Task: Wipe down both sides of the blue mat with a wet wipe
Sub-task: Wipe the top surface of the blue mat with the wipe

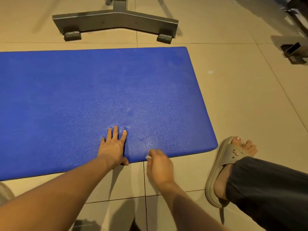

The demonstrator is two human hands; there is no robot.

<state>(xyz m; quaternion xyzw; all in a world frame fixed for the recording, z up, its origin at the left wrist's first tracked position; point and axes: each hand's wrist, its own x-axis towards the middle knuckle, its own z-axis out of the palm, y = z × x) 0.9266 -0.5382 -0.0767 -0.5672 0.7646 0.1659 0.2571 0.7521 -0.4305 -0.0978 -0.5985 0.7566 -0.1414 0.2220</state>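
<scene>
The blue mat (86, 90) lies flat on the tiled floor, running off the left edge of the view. My left hand (113, 145) presses flat on it near the front edge, fingers straight and spread. Just to the right, my right hand (159, 165) is curled at the mat's front edge and pinches a small white wet wipe (148, 157), of which only a scrap shows. A damp sheen marks the mat surface around and beyond both hands.
A grey metal T-shaped stand base (115, 20) sits on the floor just behind the mat. More metal equipment feet (293, 52) stand at the far right. My right foot in a grey slipper (223, 167) rests beside the mat's front right corner.
</scene>
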